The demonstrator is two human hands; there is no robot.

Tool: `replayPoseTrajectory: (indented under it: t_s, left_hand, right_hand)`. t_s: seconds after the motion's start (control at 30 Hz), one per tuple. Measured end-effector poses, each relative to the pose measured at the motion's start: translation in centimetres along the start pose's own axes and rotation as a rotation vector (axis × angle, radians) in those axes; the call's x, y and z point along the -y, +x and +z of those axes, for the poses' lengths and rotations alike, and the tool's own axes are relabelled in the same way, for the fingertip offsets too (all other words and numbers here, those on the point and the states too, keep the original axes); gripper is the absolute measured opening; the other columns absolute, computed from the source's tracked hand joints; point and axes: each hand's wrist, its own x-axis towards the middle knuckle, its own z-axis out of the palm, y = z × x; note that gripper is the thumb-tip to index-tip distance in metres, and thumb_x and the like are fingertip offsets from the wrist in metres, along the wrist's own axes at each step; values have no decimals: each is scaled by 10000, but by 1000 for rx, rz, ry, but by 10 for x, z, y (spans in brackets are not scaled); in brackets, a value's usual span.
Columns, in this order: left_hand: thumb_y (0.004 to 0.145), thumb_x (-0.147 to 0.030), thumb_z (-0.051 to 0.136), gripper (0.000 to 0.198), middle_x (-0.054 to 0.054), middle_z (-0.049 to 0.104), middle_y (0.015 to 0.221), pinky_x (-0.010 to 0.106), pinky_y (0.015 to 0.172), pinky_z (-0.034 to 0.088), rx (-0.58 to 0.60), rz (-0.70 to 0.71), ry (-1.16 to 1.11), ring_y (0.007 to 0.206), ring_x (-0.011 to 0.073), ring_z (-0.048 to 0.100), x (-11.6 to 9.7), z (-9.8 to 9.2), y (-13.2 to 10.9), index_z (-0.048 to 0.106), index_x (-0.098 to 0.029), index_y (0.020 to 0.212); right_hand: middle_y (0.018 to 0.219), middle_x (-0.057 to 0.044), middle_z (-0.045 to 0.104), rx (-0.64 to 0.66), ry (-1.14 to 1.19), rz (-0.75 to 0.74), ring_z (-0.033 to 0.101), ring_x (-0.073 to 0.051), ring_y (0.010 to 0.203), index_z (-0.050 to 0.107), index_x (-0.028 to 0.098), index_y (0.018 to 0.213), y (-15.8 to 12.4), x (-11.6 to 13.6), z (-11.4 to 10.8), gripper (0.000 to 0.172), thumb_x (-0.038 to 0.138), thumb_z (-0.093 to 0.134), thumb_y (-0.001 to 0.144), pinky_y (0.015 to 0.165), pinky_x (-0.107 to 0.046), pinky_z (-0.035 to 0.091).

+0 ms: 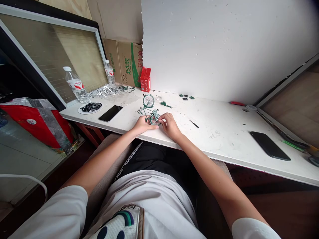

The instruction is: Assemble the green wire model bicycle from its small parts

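A small green model bicycle (149, 101) lies near the front edge of the white table, one spoked wheel pointing away from me and the other between my hands. My left hand (143, 126) grips the near end of the bicycle from the left, its thumb along the lower rim. From the right, my right hand (169, 124) pinches at the edge of the near wheel; whether a small part sits between those fingertips is hidden. Just beyond lies a loose green part (165, 104). A thin dark tool (194, 123) rests right of my right hand.
Left on the table (219, 122) are a dark phone (111, 113), a plate of black parts (91, 107) and water bottles (77, 85). A red box (146, 79) stands at the back near small green pieces (185, 96). Another black phone (269, 145) lies far right.
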Motion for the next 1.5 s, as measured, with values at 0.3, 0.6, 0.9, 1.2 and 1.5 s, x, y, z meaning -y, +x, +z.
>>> replayPoseTrajectory:
  t_s: [0.3,0.6,0.9,1.2,1.5]
  left_hand:
    - [428,-305,1092,688,103,838,1005,402,918,599,-6,-11,4,889,242,771,-2,2,-2,768,-136,1011]
    - [437,-304,1090,706,116,847,1062,443,975,606,13,-11,-3,962,278,789,4,-1,1,788,-138,1054]
    - [439,-300,1089,669,111,843,1018,426,950,605,-1,-22,18,933,266,784,1,-1,0,794,-135,1016]
    - [406,-304,1102,705,109,845,1010,456,1005,601,9,-26,-17,960,279,792,2,-1,1,792,-132,1016]
    - [455,-385,1106,688,79,810,974,469,917,680,-20,-66,-73,888,224,767,0,3,0,780,-117,997]
  right_hand:
    - [1027,-103,756,-28,56,77,647,-297,1035,684,262,990,1,-2,0,244,472,611,1092,853,-465,567]
    - [1049,-98,813,1,264,334,732,-280,1032,773,234,914,4,-7,-2,426,654,722,963,799,-398,558]
    - [1012,-93,802,-11,215,306,716,-257,968,756,231,921,3,-7,1,422,645,698,976,783,-396,565]
    - [1000,-91,793,-9,253,337,721,-233,902,758,217,935,4,-5,1,367,581,717,958,747,-369,569]
    - [975,-86,794,-14,273,327,725,-233,895,755,220,917,4,-4,2,429,647,722,944,751,-368,584]
